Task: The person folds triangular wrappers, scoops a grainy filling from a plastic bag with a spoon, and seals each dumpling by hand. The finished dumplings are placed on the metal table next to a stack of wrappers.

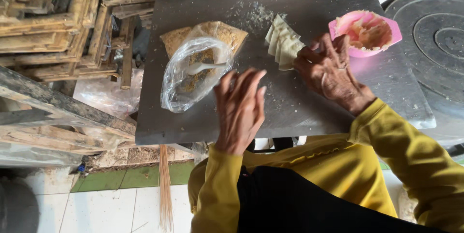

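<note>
My left hand (240,109) hovers over the dark grey board (299,112), fingers spread and holding nothing, just right of a clear plastic bag (193,76) with brown crumbs and a white spoon (205,66) inside. My right hand (328,69) rests its curled fingers on a fanned stack of pale dough wrappers (282,44); whether it grips one is unclear. A pink bowl (366,32) of filling sits just beyond that hand. Both sleeves are yellow.
Stacked weathered wooden frames (53,25) stand at the left. A round black lid (430,40) lies at the right. White and green floor tiles (116,199) and a bundle of thin sticks (165,189) show below the board. Crumbs dust the board.
</note>
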